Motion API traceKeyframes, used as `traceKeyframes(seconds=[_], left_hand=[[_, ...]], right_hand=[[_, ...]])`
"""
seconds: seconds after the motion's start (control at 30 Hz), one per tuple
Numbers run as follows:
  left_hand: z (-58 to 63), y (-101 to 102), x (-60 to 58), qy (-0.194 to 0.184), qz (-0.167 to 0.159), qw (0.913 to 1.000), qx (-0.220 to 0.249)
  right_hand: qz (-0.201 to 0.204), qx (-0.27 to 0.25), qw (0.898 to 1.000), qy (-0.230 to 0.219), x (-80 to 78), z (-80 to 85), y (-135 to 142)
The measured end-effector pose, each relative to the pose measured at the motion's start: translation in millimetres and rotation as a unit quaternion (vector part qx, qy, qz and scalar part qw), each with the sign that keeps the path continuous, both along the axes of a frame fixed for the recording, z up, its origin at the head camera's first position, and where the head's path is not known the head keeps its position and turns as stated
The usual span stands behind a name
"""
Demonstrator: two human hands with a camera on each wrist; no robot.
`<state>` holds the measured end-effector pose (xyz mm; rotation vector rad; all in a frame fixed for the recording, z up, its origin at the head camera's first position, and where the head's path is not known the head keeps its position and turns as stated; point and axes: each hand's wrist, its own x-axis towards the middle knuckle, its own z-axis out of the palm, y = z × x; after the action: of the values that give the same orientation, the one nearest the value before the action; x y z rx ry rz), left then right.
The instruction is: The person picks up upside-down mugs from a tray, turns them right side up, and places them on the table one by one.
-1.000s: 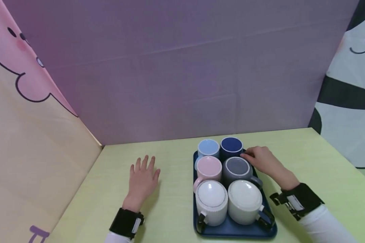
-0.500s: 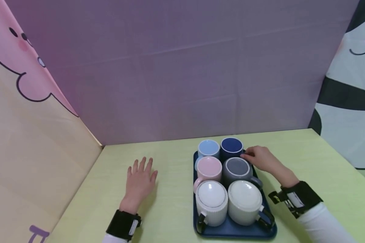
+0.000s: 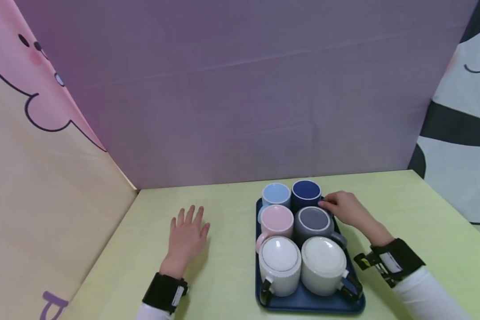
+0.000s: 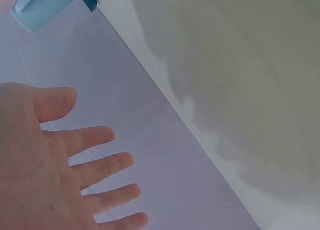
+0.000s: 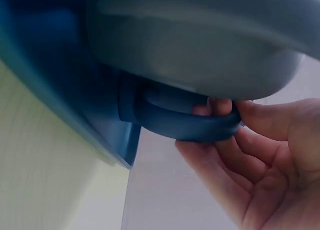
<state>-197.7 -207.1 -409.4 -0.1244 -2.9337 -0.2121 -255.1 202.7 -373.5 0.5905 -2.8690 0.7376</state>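
Observation:
In the head view, a dark blue mug [image 3: 306,192] stands at the back right of a navy tray [image 3: 312,304]. My right hand [image 3: 347,210] holds its handle; the right wrist view shows fingers through and under the blue handle [image 5: 187,128], thumb on top. Just in front of that mug, a grey mug [image 3: 314,220] stands base up and partly covers it. My left hand [image 3: 186,242] hovers palm down over the table, left of the tray, fingers straight and spread. Seen from the left wrist, the left palm [image 4: 30,170] holds nothing.
On the same tray are a light blue mug [image 3: 276,193], a pink mug [image 3: 277,220] and two white mugs with dark handles, the left one [image 3: 280,271] and the right one [image 3: 324,269]. A purple backdrop [image 3: 224,98] rises behind the pale table [image 3: 220,266].
The left hand drifts slightly left, then back right. My right hand keeps its grip on the dark blue mug's handle, and the mugs stay in place on the tray.

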Motion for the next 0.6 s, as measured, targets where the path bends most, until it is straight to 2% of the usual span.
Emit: traceKeyframes(seconds=[0.23,0.6], left_hand=[[0.0,1.5,-3.5,0.006,-0.004,1.0,-0.002],[10.5,11.8,-10.5,0.03,-0.008,0.9995,0.007]], right_hand=[[-0.016,-0.008,1.0,0.018,-1.2,-1.4,-0.8],[-0.049,-0.013,0.998,0.039,1.6,4.7,-5.0]])
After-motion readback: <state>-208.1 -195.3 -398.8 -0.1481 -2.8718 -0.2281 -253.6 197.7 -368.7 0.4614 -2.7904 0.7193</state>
